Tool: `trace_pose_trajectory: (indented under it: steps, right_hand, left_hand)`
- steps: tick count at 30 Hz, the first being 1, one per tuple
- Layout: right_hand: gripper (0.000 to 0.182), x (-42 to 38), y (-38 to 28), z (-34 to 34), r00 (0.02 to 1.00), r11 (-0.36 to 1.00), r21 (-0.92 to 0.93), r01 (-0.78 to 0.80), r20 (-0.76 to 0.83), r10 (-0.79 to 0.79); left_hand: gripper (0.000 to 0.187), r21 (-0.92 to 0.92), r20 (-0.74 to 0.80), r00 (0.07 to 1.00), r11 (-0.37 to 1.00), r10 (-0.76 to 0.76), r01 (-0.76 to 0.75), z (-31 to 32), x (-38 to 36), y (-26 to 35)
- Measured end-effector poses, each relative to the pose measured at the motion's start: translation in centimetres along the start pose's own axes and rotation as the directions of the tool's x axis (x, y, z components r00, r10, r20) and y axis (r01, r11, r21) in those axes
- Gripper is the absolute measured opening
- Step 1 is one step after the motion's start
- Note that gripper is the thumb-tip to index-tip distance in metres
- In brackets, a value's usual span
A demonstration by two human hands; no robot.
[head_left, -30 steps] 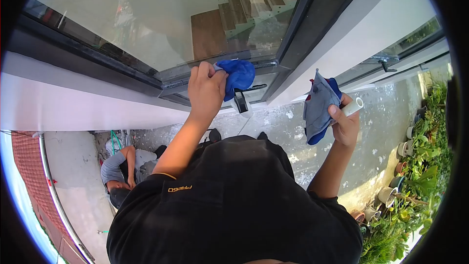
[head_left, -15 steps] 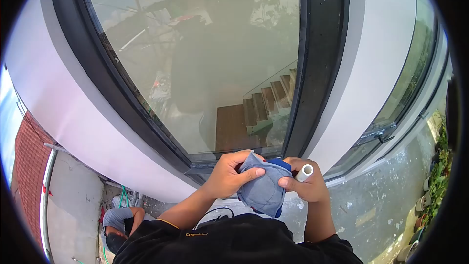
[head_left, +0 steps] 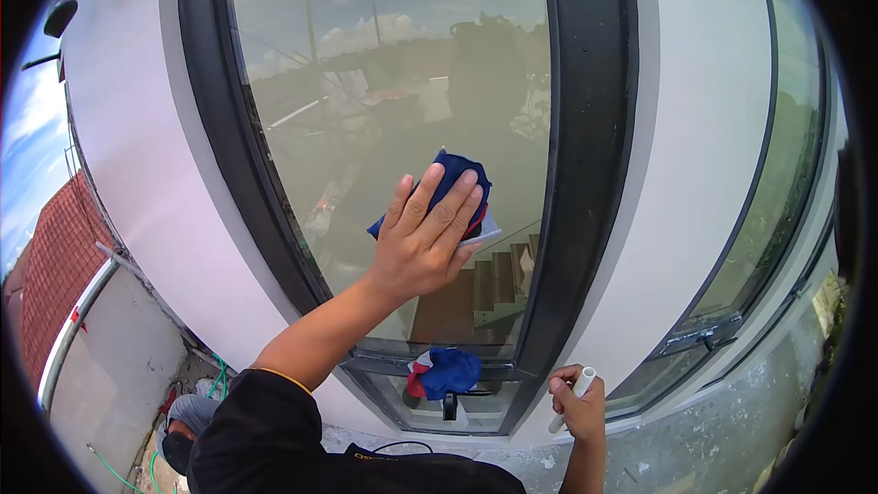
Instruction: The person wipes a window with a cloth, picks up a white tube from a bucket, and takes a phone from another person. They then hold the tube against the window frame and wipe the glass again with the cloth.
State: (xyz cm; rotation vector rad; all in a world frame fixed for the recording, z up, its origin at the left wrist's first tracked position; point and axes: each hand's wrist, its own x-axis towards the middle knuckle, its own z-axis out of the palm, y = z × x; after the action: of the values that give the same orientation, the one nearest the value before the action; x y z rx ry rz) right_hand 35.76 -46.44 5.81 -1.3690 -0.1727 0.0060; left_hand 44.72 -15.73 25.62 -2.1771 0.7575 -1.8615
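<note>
My left hand point(head_left: 421, 242) is pressed on the window glass point(head_left: 384, 110) with its fingers spread. It holds a folded dark-blue cloth point(head_left: 471, 174) flat under the palm. A red edge and a pale grey piece of the cloth stick out beside the thumb. Low on the right, my right hand point(head_left: 581, 412) is closed around a short white tube point(head_left: 583, 382), away from the glass. A second cloth, blue and red point(head_left: 453, 370), hangs at the window's lower crossbar, above a black handle point(head_left: 449, 407).
A dark frame point(head_left: 594, 128) surrounds the pane, with white wall on both sides. Another window point(head_left: 732, 256) stands to the right. At lower left a person point(head_left: 187, 421) crouches near a green hose point(head_left: 119, 471). Through the glass, wooden stairs point(head_left: 494, 284) show.
My left hand has moved up from in front of my body onto the glass with the cloth. My right hand has let go of the cloth and moved lower, keeping the white tube.
</note>
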Motion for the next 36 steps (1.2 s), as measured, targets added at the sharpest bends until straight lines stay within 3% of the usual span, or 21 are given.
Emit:
trace_pose_trajectory:
  steps: [1, 2, 4, 6, 8, 10, 11, 12, 15, 16, 17, 19, 20, 21, 24, 26, 28, 30, 33, 36]
  right_hand:
    - [0.023, -0.2, 0.6, -0.5, 1.000, 1.000, -0.006, -0.028, -0.010, 0.028]
    - [0.022, -0.6, 0.9, -1.3, 0.998, 0.998, -0.018, -0.059, -0.022, 0.059]
    - [0.022, -0.4, 1.2, -2.5, 0.995, 0.994, -0.049, -0.099, -0.028, 0.098]
    - [0.022, -0.3, 1.6, -3.5, 0.993, 0.990, -0.075, -0.121, -0.017, 0.120]
    - [0.021, -0.1, 1.7, -3.7, 0.990, 0.988, -0.064, -0.144, -0.009, 0.143]
    - [0.021, 0.9, 1.5, -3.9, 0.994, 0.992, -0.067, -0.107, 0.003, 0.107]
    - [0.020, 0.9, 1.0, -3.9, 0.995, 0.993, -0.074, -0.097, 0.019, 0.099]
    - [0.020, 0.9, 0.4, -3.7, 0.996, 0.993, -0.082, -0.086, 0.030, 0.088]
    - [0.019, 1.3, 0.6, -4.5, 0.992, 0.994, -0.053, -0.100, 0.074, 0.104]
    - [0.019, 1.4, 1.0, -4.8, 0.987, 0.992, -0.041, -0.120, 0.104, 0.124]
    - [0.018, 1.5, 0.8, -4.9, 0.984, 0.988, -0.069, -0.136, 0.107, 0.143]
    - [0.019, 2.2, 1.4, -5.2, 0.982, 0.986, -0.088, -0.142, 0.115, 0.152]
    - [0.020, 2.3, 1.8, -5.1, 0.981, 0.984, -0.096, -0.147, 0.111, 0.158]
    - [0.023, 2.7, 2.1, -4.9, 0.982, 0.984, -0.116, -0.132, 0.116, 0.146]
    - [0.025, 2.8, 1.3, -3.8, 0.986, 0.990, -0.083, -0.112, 0.117, 0.121]
    - [0.026, 3.2, 1.3, -3.5, 0.986, 0.994, -0.063, -0.094, 0.134, 0.102]
    - [0.026, 3.0, 1.5, -3.5, 0.986, 0.994, -0.039, -0.099, 0.133, 0.103]
    - [0.025, 2.6, 0.9, -3.6, 0.986, 0.992, -0.112, -0.060, 0.151, 0.076]
    - [0.023, 1.7, -0.3, -4.5, 0.984, 0.990, -0.137, -0.035, 0.168, 0.058]
    - [0.024, 1.7, -0.7, -4.8, 0.983, 0.990, -0.131, -0.047, 0.168, 0.069]
  left_hand:
    - [0.041, -0.003, 0.050, 0.998, 0.999, 0.042, -0.041, 0.1, -0.5, -0.2]
    - [0.043, 0.120, 0.012, 1.000, 0.993, 0.006, -0.008, -0.6, 1.7, -1.8]
    - [0.041, 0.242, -0.185, 0.969, 0.948, -0.165, 0.208, -2.4, 8.8, -7.2]
    - [0.041, 0.085, -0.303, 0.931, 0.967, -0.204, 0.239, -3.3, 13.5, -11.5]
    - [0.041, 0.100, -0.225, 0.965, 0.982, -0.133, 0.159, -2.2, 12.8, -8.1]
    - [0.044, 0.014, 0.121, 0.993, 1.000, 0.005, -0.007, -1.4, 7.2, -1.0]
    - [0.045, -0.024, 0.189, 0.972, 0.990, 0.142, -0.140, -0.8, 3.6, 0.5]
    - [0.047, -0.073, 0.246, 0.928, 0.960, 0.279, -0.270, 0.1, 1.5, 1.4]
    - [0.048, -0.065, 0.219, 0.923, 0.949, 0.316, -0.309, -1.3, 6.3, -2.9]
    - [0.051, 0.132, 0.178, 0.961, 0.963, 0.211, -0.236, -2.2, 9.9, -4.7]
    - [0.051, 0.219, 0.044, 0.992, 0.968, 0.116, -0.123, -2.9, 13.7, -7.3]
    - [0.048, 0.255, -0.258, 0.966, 0.965, 0.004, 0.064, -3.2, 21.0, -13.7]
    - [0.048, 0.234, -0.302, 0.950, 0.960, -0.077, 0.152, -3.8, 24.2, -15.8]
    - [0.062, 0.323, -0.204, 0.958, 0.910, -0.201, 0.260, -4.3, 27.3, -17.6]
    - [0.058, 0.234, -0.239, 0.963, 0.955, -0.126, 0.183, -3.3, 28.3, -14.7]
    - [0.049, 0.230, -0.227, 0.968, 0.971, 0.110, -0.057, -1.2, 23.2, -9.6]
    - [0.057, 0.064, 0.085, 0.978, 0.978, 0.193, -0.198, -0.9, 15.0, -2.4]
    - [0.058, -0.074, 0.279, 0.873, 0.915, 0.400, -0.396, -0.4, 6.4, 0.6]
    - [0.060, -0.120, 0.303, 0.747, 0.801, 0.592, -0.587, -0.6, 5.9, -2.7]
    - [0.064, 0.090, 0.290, 0.902, 0.929, 0.320, -0.358, -2.6, 15.9, -6.6]
